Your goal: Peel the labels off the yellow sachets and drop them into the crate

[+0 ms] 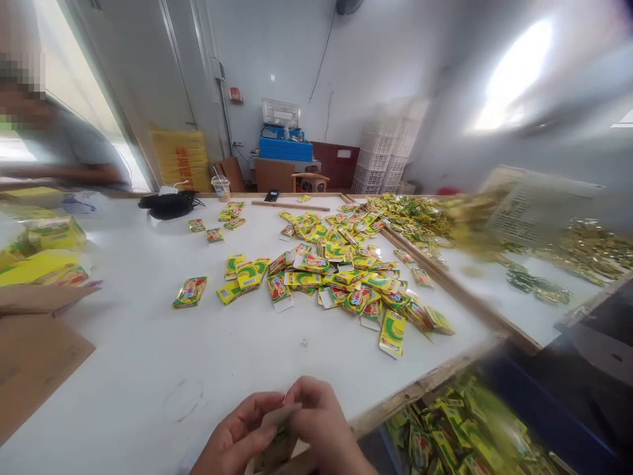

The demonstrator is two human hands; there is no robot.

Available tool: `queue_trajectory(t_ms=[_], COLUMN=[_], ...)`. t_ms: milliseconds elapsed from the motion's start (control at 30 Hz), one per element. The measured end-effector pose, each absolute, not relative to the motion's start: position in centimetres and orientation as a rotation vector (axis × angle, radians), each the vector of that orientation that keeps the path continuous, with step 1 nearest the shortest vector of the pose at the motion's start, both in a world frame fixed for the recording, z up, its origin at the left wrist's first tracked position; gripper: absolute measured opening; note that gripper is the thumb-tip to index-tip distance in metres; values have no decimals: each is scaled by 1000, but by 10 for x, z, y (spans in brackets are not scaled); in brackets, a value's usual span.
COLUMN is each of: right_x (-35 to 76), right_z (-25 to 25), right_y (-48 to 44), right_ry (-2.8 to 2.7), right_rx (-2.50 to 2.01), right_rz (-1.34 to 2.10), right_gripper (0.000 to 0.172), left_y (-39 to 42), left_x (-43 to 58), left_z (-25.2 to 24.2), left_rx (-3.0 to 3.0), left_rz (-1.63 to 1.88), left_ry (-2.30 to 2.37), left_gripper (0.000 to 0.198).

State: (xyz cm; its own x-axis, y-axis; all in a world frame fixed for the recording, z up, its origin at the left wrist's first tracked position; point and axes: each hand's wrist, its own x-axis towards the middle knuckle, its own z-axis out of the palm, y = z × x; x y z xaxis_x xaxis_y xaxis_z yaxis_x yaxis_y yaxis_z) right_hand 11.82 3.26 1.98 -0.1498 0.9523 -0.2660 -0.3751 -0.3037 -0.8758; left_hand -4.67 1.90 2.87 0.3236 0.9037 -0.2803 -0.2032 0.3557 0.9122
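Both my hands meet at the bottom edge of the view over the near rim of the white table (148, 369). My left hand (237, 432) and my right hand (324, 425) pinch one small flat packet (279, 429) between them; its pale back faces me. A spread of several yellow-green packets (341, 270) lies on the table beyond my hands, out of touch. One loose packet (190, 292) lies apart to the left.
A brown cardboard box flap (34, 349) sits at the left. A bin of packets (459, 429) stands below the table's right edge. Another person (59, 145) stands at the far left. A black bag (168, 203), a cup (221, 188) and white crates (386, 152) are at the back.
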Motion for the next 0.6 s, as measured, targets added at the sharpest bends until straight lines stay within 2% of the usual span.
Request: queue_trajectory(t_ms=[67, 167, 267, 500, 600], right_x=[113, 116, 125, 129, 129], right_z=[22, 25, 27, 23, 20], right_y=[33, 34, 35, 36, 35], right_ry=[-864, -1036, -1121, -1204, -1256], right_rx=[-1060, -989, -993, -1032, -1003], right_rz=[1552, 1516, 1489, 1407, 1368], right_gripper=[14, 24, 26, 17, 12], left_y=[20, 20, 19, 18, 20], left_x=[-47, -54, -61, -55, -58], left_z=[24, 6, -7, 9, 11], left_rx=[891, 989, 1124, 1168, 1305], left_rz=[982, 1106, 1131, 1100, 1100], left_ry=[1071, 1266, 1382, 1240, 1218], left_gripper=[37, 42, 36, 32, 22])
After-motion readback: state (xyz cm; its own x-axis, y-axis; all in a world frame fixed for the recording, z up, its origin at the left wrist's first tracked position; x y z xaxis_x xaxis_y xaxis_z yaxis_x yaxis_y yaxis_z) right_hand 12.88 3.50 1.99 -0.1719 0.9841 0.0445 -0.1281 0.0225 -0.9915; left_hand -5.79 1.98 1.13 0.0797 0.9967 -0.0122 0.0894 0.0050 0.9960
